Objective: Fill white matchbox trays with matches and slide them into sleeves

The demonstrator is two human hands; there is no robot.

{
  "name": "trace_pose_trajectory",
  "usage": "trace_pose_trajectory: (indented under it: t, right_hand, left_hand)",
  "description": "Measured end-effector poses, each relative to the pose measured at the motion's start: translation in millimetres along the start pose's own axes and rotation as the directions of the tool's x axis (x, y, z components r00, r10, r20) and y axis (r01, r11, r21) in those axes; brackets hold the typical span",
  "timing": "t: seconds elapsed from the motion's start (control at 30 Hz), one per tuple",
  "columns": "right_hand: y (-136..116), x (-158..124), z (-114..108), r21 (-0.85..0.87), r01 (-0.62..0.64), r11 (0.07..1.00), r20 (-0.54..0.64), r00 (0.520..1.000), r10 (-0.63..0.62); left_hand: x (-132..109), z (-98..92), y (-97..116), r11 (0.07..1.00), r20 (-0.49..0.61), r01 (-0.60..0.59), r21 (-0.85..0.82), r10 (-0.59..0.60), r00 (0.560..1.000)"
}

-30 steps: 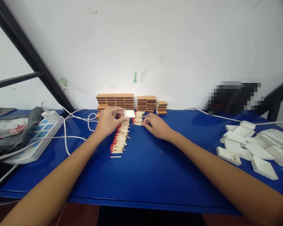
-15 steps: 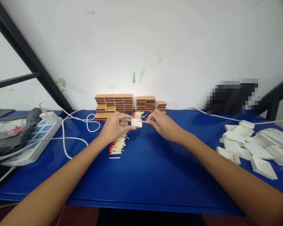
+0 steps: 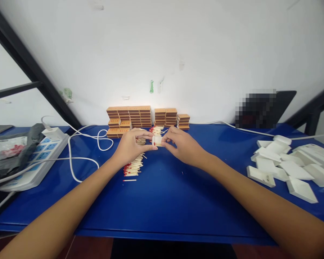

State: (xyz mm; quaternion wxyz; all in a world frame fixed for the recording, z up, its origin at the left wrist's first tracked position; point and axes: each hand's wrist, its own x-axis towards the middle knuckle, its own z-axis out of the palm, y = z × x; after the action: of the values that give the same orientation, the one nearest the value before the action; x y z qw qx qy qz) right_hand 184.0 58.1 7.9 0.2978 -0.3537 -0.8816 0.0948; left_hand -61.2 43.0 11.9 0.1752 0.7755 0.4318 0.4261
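Note:
My left hand pinches a small white matchbox tray between thumb and fingers, holding it above the blue table. Red-tipped matches lie at the tray's near side, their pale ends at the fingertips of my right hand, which is closed on them at the tray's right end. How many matches it holds is hidden. Under and beside my left hand spreads a long heap of matches, heads to the left. A single match lies just in front of the heap. More matches lie behind the tray.
Stacked brown matchboxes stand along the wall, with smaller stacks to their right. Several white trays are scattered on the right. At left are a power strip, a white cable and a grey plastic bag.
My right hand has moved left, bringing the matches from beside the tray into its right end. My left hand keeps hold of the tray, which has tilted slightly. The view shifted a little.

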Motion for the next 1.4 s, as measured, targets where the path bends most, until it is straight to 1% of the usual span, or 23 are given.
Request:
trace_pose_trajectory:
  t: [0.1,0.17,0.2,0.23,0.33,0.43,0.57,0.67,0.87,1.07,1.3,1.4]
  right_hand:
    - [3,1,3,0.048,0.014,0.999,-0.094,0.995,-0.009]
    - [8,3,6,0.065,-0.01,0.998,-0.165,0.986,0.02]
    - [11,4,7,0.067,-0.032,0.997,-0.176,0.983,0.043]
    - [14,5,9,0.067,-0.057,0.996,-0.164,0.984,0.067]
    - [22,8,17,0.061,-0.104,0.993,-0.049,0.993,0.107]
    - [25,10,25,0.057,-0.119,0.991,0.036,0.992,0.117]
    - [22,14,30,0.009,-0.144,0.99,0.09,0.986,0.142]
    - [18,15,33,-0.013,-0.148,0.989,0.094,0.984,0.148]
    - [14,15,40,-0.006,-0.162,0.987,0.02,0.987,0.162]
    - [13,17,41,-0.028,-0.176,0.984,0.051,0.983,0.177]
    - [13,12,33,-0.059,-0.181,0.982,0.091,0.978,0.186]
    - [13,8,24,-0.042,-0.161,0.986,0.048,0.985,0.163]
  left_hand:
    - [3,-5.0,-3,0.999,-0.008,0.043,0.015,-0.043,0.999]
    - [6,-11.2,-5,0.996,-0.033,0.09,0.026,-0.089,0.995]
    - [8,-14.7,-6,0.993,-0.065,0.11,0.036,-0.108,0.992]
    - [10,-17.9,-7,0.991,-0.098,0.124,0.043,-0.119,0.988]
    - [13,-24.6,-10,0.987,-0.162,0.146,0.06,-0.134,0.978]
    - [13,-25.6,-13,0.986,-0.169,0.15,0.074,-0.136,0.976]
    - [12,-23.6,-15,0.987,-0.164,0.142,0.079,-0.128,0.978]
    - [12,-22.9,-14,0.989,-0.17,0.131,0.071,-0.117,0.978]
    - [12,-22.5,-12,0.992,-0.175,0.106,0.067,-0.093,0.98]
    - [12,-22.6,-14,0.992,-0.179,0.101,0.078,-0.086,0.98]
    - [12,-24.8,-20,0.965,-0.128,0.098,0.245,-0.068,0.989]
    - [11,-24.5,-18,0.946,-0.106,0.076,0.315,-0.044,0.993]
